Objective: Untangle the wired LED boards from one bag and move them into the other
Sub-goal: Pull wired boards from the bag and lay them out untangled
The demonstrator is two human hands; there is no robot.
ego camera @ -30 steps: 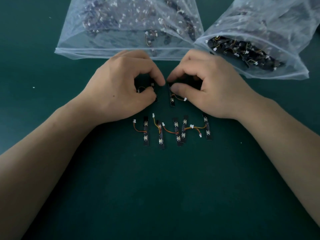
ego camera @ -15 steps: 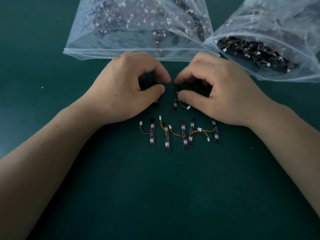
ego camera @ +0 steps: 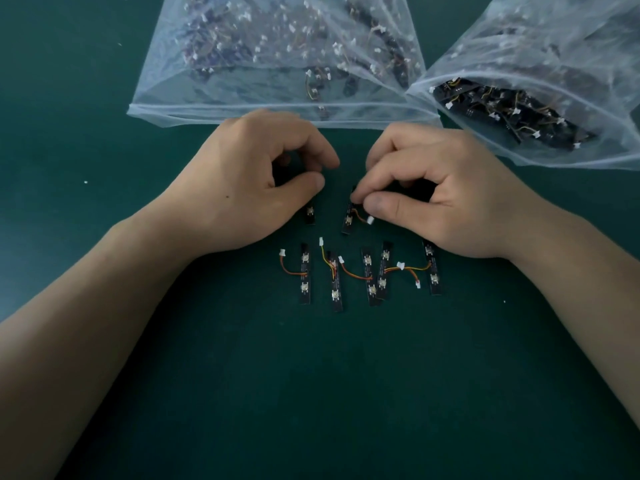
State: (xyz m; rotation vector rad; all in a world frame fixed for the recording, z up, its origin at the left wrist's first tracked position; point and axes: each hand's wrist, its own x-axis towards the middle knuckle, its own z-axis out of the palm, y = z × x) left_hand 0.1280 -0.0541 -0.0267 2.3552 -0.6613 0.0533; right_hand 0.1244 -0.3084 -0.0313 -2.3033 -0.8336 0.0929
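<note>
Pinching a board (ego camera: 309, 215) in my left hand (ego camera: 242, 188), another in my right hand (ego camera: 446, 202) — tugging could snag the wire (ego camera: 358, 216) on the six-o'clock row (ego camera: 369, 278).

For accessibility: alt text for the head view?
The right hand pinches a wired LED board and the left hand grips a second board, above a row of five boards on a green table. Two clear bags lie beyond.

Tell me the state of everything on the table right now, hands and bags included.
Left hand: curled round a board.
Right hand: pinching a second board.
Left bag: lying flat, boards inside.
Right bag: mouth gaping, boards inside.
Row of five boards: lying loose on the table.
</note>
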